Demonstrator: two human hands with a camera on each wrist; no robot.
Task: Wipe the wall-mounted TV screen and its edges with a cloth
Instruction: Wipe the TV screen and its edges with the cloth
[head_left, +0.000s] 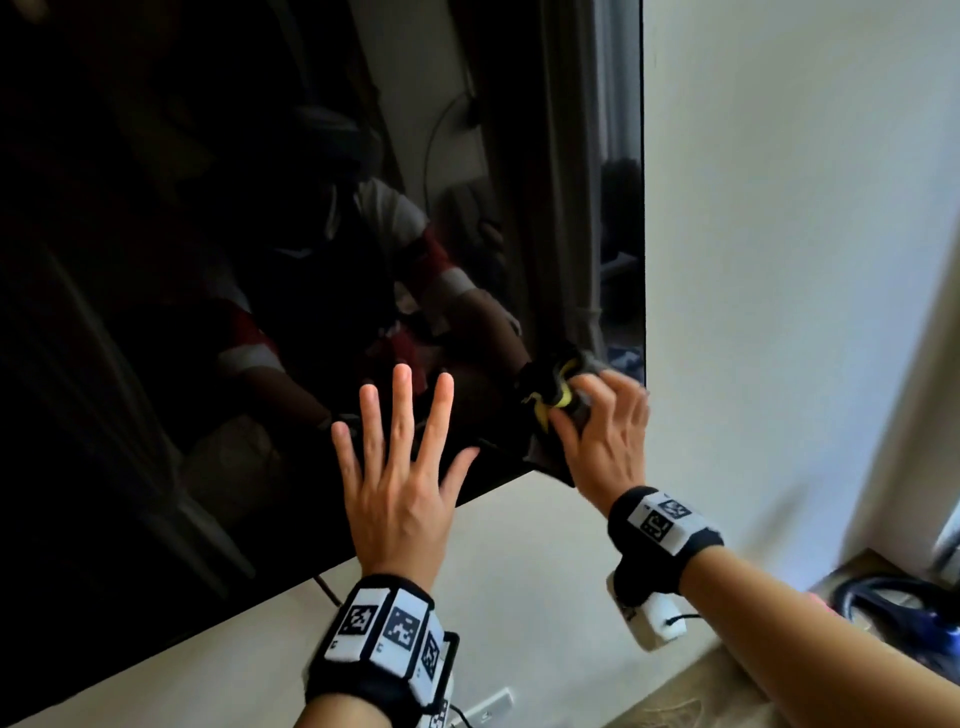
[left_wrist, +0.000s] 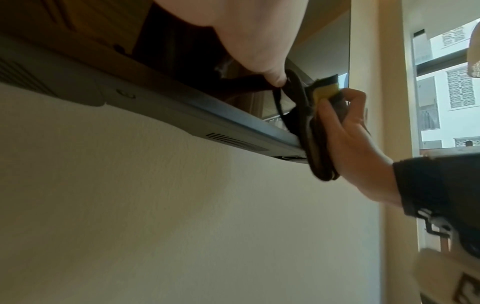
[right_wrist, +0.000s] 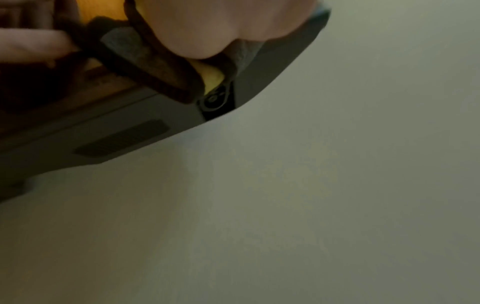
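With the right hand clamped on the cloth at the TV screen's five-o'clock corner, it may slip off onto the wall; the flat, spread left hand could smudge the glass.

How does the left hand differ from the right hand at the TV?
The left hand lies flat with fingers spread and straight; the right hand has fingers curled. The left hand holds nothing; the right hand grips the cloth. The left hand is nearer mid-screen; the right hand works the TV lower right corner. Both wear wristbands.
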